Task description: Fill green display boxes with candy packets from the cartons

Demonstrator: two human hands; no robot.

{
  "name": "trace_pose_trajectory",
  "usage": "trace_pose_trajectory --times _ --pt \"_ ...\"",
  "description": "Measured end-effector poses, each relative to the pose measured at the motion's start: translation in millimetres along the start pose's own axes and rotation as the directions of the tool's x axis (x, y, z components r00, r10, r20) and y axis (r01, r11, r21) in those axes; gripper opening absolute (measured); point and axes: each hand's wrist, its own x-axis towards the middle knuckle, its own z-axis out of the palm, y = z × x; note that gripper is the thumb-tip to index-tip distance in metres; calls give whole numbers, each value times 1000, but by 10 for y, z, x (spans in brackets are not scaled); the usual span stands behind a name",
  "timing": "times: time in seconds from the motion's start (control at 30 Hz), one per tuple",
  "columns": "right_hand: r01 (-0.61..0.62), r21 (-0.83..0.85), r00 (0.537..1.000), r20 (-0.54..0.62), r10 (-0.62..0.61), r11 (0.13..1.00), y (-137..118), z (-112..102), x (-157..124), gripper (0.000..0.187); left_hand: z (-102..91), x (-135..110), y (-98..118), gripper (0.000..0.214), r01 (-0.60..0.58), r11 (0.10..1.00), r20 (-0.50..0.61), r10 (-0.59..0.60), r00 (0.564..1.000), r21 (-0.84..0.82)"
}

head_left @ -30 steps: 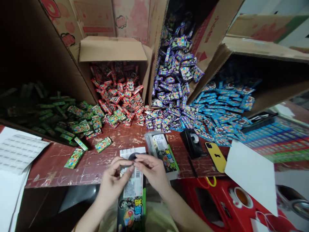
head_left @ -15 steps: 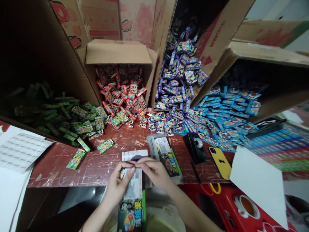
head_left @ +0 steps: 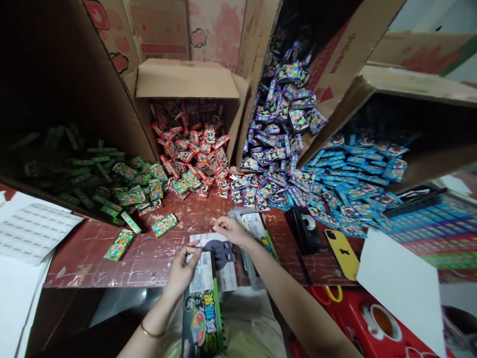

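Head view. Left arm reaches up from below, a bangle (head_left: pixel 152 330) at the wrist; left hand (head_left: pixel 183 271) at the upper left corner of the carton (head_left: pixel 201 320), thumb and fingers nearly closed, gripping that end. Right arm crosses in from the right; right hand (head_left: pixel 231 231) beyond the carton's upper end and to its right, clear of it, fingers bent, tips drawn together. Cannot tell whether anything small is between them.

Carton: long, black-faced, green along its right side; pale label panel with barcode at the upper end, yellow and white characters and a multicoloured round picture below. Lies over the lap, upper end by the near edge of the tabletop (head_left: pixel 141 261). Just right of that end: dark rounded piece (head_left: pixel 219 254) with cut slots, over a white printed sheet (head_left: pixel 228 279).
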Motion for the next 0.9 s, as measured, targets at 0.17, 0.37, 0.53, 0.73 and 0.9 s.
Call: trace_pose_trajectory --times 0.17,0.37,0.53,0.73,0.9 --pt "22 115 999 39 -27 993 27 135 64 48 8 7 -39 38 34 999 12 -34 999 1" --pt "-16 289 1000 -17 22 957 -75 3 8 51 17 -32 88 35 21 1000 -19 -21 1000 6" --pt "-98 512 995 59 80 854 -673 40 -275 59 35 -182 405 35 2 1000 5 -2 1000 -6" --pt "1 288 993 112 -35 958 -946 163 -479 52 79 -259 594 39 -97 994 26 96 995 53" --pt "-154 404 983 159 96 902 -836 112 -457 56 87 -299 584 34 -160 982 -2 161 987 98"
